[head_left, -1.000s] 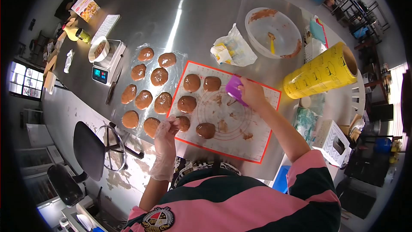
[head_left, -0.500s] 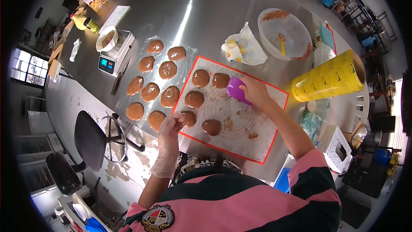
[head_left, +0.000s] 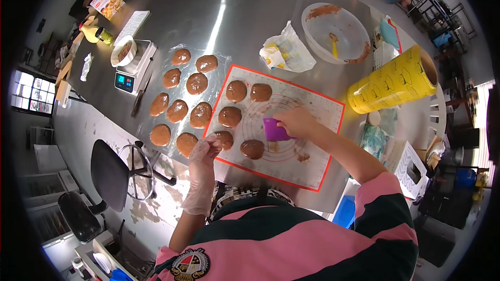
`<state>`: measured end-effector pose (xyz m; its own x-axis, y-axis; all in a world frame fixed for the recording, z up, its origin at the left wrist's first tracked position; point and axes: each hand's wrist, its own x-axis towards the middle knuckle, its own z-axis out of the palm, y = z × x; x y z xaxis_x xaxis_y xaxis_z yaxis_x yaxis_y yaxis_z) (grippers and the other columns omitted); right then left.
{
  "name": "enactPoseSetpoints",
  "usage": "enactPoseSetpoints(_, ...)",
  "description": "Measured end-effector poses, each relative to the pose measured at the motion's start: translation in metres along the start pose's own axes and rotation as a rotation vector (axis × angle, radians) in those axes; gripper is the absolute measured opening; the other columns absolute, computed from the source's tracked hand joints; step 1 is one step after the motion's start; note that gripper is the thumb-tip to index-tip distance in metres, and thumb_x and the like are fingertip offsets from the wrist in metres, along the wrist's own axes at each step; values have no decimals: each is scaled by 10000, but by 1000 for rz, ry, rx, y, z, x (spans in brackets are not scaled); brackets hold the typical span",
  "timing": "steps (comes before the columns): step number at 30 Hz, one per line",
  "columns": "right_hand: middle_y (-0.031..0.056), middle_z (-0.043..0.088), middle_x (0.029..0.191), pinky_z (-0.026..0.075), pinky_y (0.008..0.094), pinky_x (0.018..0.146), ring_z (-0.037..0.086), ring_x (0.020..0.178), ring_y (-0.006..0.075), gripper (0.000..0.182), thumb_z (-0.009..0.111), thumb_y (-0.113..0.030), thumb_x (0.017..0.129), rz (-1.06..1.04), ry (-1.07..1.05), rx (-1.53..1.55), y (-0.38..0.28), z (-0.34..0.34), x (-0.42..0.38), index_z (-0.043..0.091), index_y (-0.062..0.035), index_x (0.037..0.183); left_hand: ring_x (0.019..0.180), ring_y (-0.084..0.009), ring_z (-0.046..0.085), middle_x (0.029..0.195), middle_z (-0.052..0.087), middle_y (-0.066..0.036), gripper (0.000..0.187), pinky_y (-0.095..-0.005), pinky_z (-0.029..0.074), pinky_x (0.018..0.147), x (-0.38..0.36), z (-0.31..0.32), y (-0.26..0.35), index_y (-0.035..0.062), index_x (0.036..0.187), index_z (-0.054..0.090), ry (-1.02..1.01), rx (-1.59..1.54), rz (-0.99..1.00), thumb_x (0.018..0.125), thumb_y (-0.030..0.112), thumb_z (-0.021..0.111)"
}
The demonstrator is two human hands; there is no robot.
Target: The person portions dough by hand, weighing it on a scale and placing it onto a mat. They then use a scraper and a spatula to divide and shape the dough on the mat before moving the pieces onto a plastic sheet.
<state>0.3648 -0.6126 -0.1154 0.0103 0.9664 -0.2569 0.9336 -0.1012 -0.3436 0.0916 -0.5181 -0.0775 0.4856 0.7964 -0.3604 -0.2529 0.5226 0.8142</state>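
My right hand (head_left: 298, 122), bare, grips a purple scraper (head_left: 275, 130) over the right part of a red-edged white mat (head_left: 312, 169). Brown smears mark the mat near the scraper. My left hand (head_left: 202, 164), in a clear glove, hangs at the mat's lower left edge with fingers pinched beside a brown dough piece (head_left: 224, 140); whether anything is between them is too small to tell. Another dough piece (head_left: 252, 149) lies between my hands. Several more sit on the mat's left side and on plastic film (head_left: 174, 52) to the left.
A kitchen scale (head_left: 136, 67) bears a small bowl at the left. Behind the mat are a crumpled wrapper (head_left: 297, 54) and a large smeared bowl (head_left: 312, 36). A yellow roll (head_left: 390, 83) stands right of the mat. A black chair (head_left: 109, 174) is at the lower left.
My right hand and the purple scraper have moved down and slightly left across the mat, away from the upper dough pieces. My left hand stays near the same dough piece.
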Motion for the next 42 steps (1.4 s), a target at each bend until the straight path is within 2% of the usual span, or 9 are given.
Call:
enactPoseSetpoints(9, 130, 621, 796, 453, 395, 672, 598, 763, 309, 196, 566, -247, 799, -67, -19, 231, 5, 5, -31, 573, -122, 949, 844, -175, 540, 916, 575, -75, 275, -317, 411, 801, 0, 9, -2, -3, 1019, 541, -33, 19, -53, 852, 207, 484)
enactPoseSetpoints(13, 138, 623, 947, 450, 374, 791, 601, 866, 295, 341, 579, -197, 794, 341, 282, 599, 41, -10, -55, 542, -98, 1118, 838, -164, 534, 920, 574, -70, 276, -302, 399, 796, -1, 10, 1, 4, 1034, 539, -68, 73, -54, 861, 206, 465)
enactPoseSetpoints(16, 166, 620, 916, 460, 382, 765, 603, 844, 315, 301, 576, -179, 801, 590, 584, 700, 70, 4, -61, 547, -66, 1079, 837, -161, 532, 915, 573, -65, 283, -299, 395, 796, 2, 4, -3, 7, 1044, 538, -50, 72, -92, 865, 212, 459)
enactPoseSetpoints(19, 187, 616, 877, 467, 404, 724, 601, 817, 337, 262, 552, -189, 816, 719, 613, 525, 72, 8, -64, 541, -49, 1038, 835, -160, 530, 908, 574, -61, 290, -298, 396, 794, 2, 7, -3, 11, 1056, 531, -68, 69, -113, 863, 216, 461)
enactPoseSetpoints(29, 170, 613, 784, 446, 463, 647, 587, 756, 356, 208, 519, -218, 823, 703, 437, 195, 39, 11, -26, 519, -73, 971, 830, -185, 548, 895, 586, -92, 285, -320, 405, 825, 10, 9, -13, -11, 1014, 540, -73, 68, -100, 853, 213, 469)
enactPoseSetpoints(33, 169, 611, 807, 443, 457, 685, 579, 794, 345, 228, 526, -237, 813, 480, 283, 279, 16, 9, -32, 523, -89, 987, 828, -184, 548, 898, 587, -91, 274, -319, 407, 821, 10, 11, -14, -12, 1005, 543, -55, 62, -127, 853, 204, 472)
enactPoseSetpoints(35, 166, 611, 828, 437, 458, 711, 576, 827, 339, 270, 533, -251, 809, 255, 42, 349, 10, 1, -44, 521, -97, 1030, 827, -183, 548, 899, 587, -91, 273, -318, 407, 822, 11, 11, -13, -13, 1004, 543, -67, 67, -140, 853, 204, 473)
enactPoseSetpoints(39, 171, 615, 824, 446, 449, 698, 584, 809, 344, 313, 542, -251, 810, 377, 243, 486, 11, 0, -85, 505, -91, 1077, 830, -180, 545, 906, 585, -90, 281, -316, 404, 824, 11, 7, -14, -14, 1020, 539, -78, 96, -125, 860, 205, 465)
enactPoseSetpoints(42, 190, 614, 810, 458, 440, 669, 591, 763, 360, 310, 556, -226, 806, 691, 328, 467, 3, 15, -124, 488, -69, 1064, 845, -173, 538, 915, 571, -78, 296, -310, 401, 816, 9, 4, -15, 0, 1038, 522, -99, 112, -145, 862, 233, 474)
